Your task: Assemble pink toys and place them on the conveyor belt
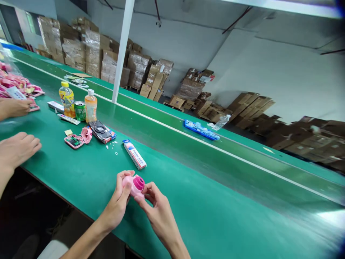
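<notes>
Fingers of both my hands are clamped on a small pink toy camera (135, 185), held just above the near edge of the green conveyor belt (205, 201). My left hand (118, 203) cups the body from 9 o'clock, thumb on top; my right hand (156, 208) pinches it from 4 o'clock, fingertips at the darker pink lens, which faces up toward me, seemingly so I can work on that front face.

At 12 o'clock from the toy lies a long red and white box (134, 154), shut, contents unseen. Toward 10 o'clock sit an opened pink casing (77, 138) with its insides showing and a dark phone (99, 130). Beyond stand two drink bottles (91, 106), both holding orange liquid, with a green can (80, 110) between them.

At 9 o'clock, another person's hand (18, 148) rests on the belt. At 2 o'clock, well apart, lies a blue tray (201, 130). Cardboard cartons (151, 79) are stacked along the far wall.
</notes>
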`<action>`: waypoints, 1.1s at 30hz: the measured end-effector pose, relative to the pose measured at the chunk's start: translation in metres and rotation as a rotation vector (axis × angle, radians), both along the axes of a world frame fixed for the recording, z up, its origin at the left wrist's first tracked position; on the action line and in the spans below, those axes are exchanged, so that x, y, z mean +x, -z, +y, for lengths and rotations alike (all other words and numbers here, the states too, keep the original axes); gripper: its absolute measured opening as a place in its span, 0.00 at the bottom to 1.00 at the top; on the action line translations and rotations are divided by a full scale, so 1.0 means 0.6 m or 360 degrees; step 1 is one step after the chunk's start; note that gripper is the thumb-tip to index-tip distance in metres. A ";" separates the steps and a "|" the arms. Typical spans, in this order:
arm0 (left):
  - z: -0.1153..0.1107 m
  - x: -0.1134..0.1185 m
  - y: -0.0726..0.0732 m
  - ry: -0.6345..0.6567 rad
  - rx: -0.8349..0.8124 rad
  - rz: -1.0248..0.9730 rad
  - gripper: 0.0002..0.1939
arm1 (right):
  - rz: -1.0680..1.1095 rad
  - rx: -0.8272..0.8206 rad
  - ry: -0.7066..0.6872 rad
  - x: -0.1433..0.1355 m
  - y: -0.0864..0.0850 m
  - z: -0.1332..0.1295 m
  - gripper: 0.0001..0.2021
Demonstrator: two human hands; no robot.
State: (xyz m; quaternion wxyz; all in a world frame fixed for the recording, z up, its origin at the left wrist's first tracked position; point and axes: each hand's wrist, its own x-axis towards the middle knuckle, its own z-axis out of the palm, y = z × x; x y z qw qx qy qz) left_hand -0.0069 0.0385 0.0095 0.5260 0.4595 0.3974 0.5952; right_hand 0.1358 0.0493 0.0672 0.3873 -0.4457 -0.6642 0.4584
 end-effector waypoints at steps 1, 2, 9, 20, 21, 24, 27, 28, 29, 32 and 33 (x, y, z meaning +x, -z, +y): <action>0.013 -0.019 -0.002 0.0017 0.0093 0.0165 0.22 | -0.0043 0.0056 0.0000 0.008 0.001 0.020 0.13; 0.029 -0.047 -0.004 -0.0012 0.0214 0.0396 0.23 | -0.0100 0.0126 0.0033 0.021 0.001 0.047 0.14; 0.186 -0.353 0.004 -0.1235 0.0329 0.1866 0.44 | -0.0678 0.0457 0.0939 0.187 0.016 0.335 0.33; 0.231 -0.398 -0.010 -0.0797 -0.0174 0.2379 0.37 | -0.0873 0.0704 0.1153 0.278 0.105 0.465 0.49; 0.220 -0.391 -0.016 -0.0805 -0.0171 0.2384 0.36 | -0.0879 0.0781 0.1175 0.277 0.101 0.465 0.52; 0.164 -0.344 -0.031 -0.0851 -0.0156 0.2381 0.33 | -0.0768 0.1182 0.1260 0.241 0.086 0.432 0.49; 0.090 -0.244 -0.032 -0.0842 -0.0072 0.2315 0.30 | -0.0486 0.1221 0.0891 0.153 0.090 0.329 0.32; 0.069 -0.201 -0.029 -0.0816 -0.0054 0.2268 0.31 | -0.0430 0.1029 0.0574 0.119 0.099 0.281 0.27; 0.050 -0.156 -0.025 -0.0767 -0.0044 0.2213 0.32 | -0.0380 0.0816 0.0218 0.088 0.109 0.231 0.25; 0.013 -0.035 -0.009 -0.0637 -0.0084 0.2027 0.35 | -0.0182 0.0362 -0.0147 0.030 0.142 0.108 0.25; 0.003 -0.006 -0.003 -0.0613 -0.0111 0.1977 0.36 | -0.0166 0.0297 -0.0182 0.024 0.149 0.084 0.24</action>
